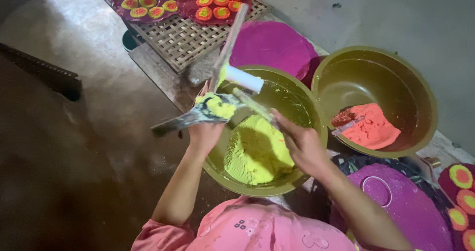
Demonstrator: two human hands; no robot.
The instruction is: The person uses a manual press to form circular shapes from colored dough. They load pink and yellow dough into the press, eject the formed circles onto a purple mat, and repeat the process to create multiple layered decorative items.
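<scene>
Left hand closed around flat metal scraper smeared with yellow-green paste, blade lying nearly level, tip pointing left, right hand gripping thin metal blade angled up-left, both above olive round plastic basin of yellow-green dough

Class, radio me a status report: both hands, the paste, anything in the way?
Left hand grips paste-loaded spatula. Right hand scrapes it with thin tool. Yellow-green paste heaped in bowl. Nothing in the way.
</scene>
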